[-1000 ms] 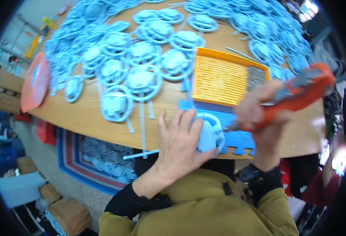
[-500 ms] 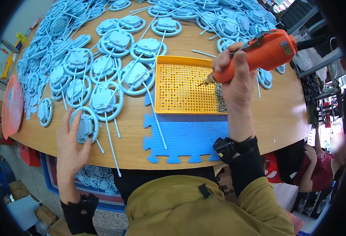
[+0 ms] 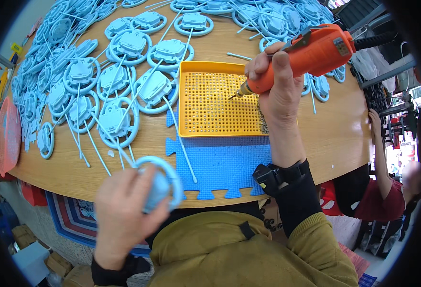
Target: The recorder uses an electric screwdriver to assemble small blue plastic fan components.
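My left hand (image 3: 124, 205) is closed round a light-blue plastic ring part (image 3: 175, 182) with a blocky centre, lifted near the table's front edge and slightly blurred. In my right hand (image 3: 284, 98) is an orange electric screwdriver (image 3: 315, 50), its bit pointing left and down over a yellow perforated tray (image 3: 213, 66). Small screws sit in many of the tray's holes, and a loose heap of screws (image 3: 263, 122) lies at its right end, partly hidden by my wrist. The bit's tip appears just above the rows; whether it touches a screw I cannot tell.
Under the tray's front lies a blue foam mat (image 3: 220, 167). Similar ring parts with thin rods (image 3: 117, 119) crowd the left and far table. A pink basket (image 3: 8, 136) stands at the left edge. At the right, a person in a dark red top (image 3: 380, 201) reaches toward the table.
My left hand has picked up a ring part from the table and brought it right and nearer to me. The screwdriver has shifted slightly left over the tray. The other person's arm has reached up.
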Demonstrator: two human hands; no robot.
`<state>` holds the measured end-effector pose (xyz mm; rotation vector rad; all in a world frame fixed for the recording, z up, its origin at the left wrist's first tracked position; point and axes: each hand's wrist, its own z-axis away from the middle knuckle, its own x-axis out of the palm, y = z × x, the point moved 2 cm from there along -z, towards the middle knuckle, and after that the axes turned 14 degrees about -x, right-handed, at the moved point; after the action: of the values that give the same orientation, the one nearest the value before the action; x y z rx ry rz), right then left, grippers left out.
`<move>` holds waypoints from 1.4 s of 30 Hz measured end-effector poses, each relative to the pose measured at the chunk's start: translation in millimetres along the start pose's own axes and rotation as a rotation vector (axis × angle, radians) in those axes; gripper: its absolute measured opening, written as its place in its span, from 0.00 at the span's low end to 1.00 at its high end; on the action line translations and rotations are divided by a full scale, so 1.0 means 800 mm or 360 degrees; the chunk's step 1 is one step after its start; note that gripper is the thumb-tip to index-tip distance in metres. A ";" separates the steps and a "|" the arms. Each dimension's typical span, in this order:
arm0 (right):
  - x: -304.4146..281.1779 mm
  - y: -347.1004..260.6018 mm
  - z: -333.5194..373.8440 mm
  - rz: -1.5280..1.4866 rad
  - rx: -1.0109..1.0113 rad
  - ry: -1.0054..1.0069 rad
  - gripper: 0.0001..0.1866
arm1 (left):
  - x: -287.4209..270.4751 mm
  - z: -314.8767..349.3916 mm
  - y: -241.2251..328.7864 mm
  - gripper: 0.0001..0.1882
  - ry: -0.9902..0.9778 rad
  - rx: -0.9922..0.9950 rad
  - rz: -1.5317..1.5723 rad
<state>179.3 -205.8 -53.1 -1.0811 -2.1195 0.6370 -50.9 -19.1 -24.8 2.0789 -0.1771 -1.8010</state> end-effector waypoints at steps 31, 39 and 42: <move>0.066 -0.112 0.089 0.0145 0.0223 -0.0301 0.28 | 0.091 -0.025 0.064 0.27 0.0205 -0.0009 0.0252; 0.068 -0.108 0.096 0.0253 0.0245 -0.0511 0.25 | 0.093 -0.027 0.062 0.27 0.0210 -0.0019 0.0194; 0.072 -0.101 0.097 0.0149 0.0275 -0.0398 0.26 | 0.093 -0.026 0.059 0.28 0.0217 -0.0016 0.0187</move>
<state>55.4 -210.7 -30.8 -1.0537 -2.1828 1.0275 -10.5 -83.3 -74.5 2.1284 -0.2465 -1.5837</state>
